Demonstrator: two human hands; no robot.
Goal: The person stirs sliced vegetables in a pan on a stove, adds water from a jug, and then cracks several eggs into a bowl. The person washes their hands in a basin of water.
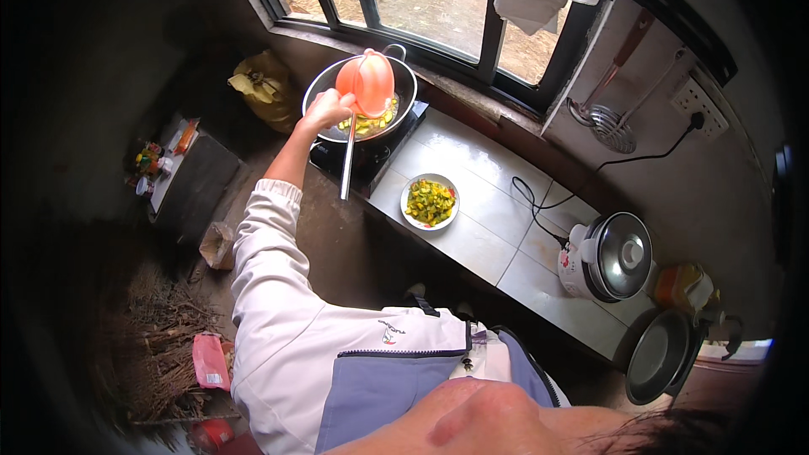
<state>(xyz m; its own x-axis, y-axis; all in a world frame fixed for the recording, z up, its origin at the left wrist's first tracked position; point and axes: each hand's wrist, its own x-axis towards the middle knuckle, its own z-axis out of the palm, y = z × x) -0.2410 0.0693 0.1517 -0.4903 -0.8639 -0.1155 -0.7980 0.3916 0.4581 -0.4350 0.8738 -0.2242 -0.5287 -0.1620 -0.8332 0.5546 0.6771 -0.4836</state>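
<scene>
My left hand (327, 109) is closed around the handle of an orange plastic scoop (374, 83), held tilted over a wok (406, 79). Chopped yellow-green food (366, 127) lies in the wok, partly hidden by scoop and hand. The wok stands on a black cooktop (373, 161). A long metal handle (347, 167) reaches across the wok's near rim; whether it belongs to a utensil is unclear. On the tiled counter to the right, a white plate (404, 215) holds similar chopped food (431, 202). My right hand is out of view.
A rice cooker (607, 259) is plugged into a wall power strip (698, 107). Nearby, a dark pan (657, 354) leans at the counter's end. Slotted utensils (613, 129) hang below the window's right side. Bottles (148, 161) stand on a low stand at left, with brushwood (164, 341) on the floor.
</scene>
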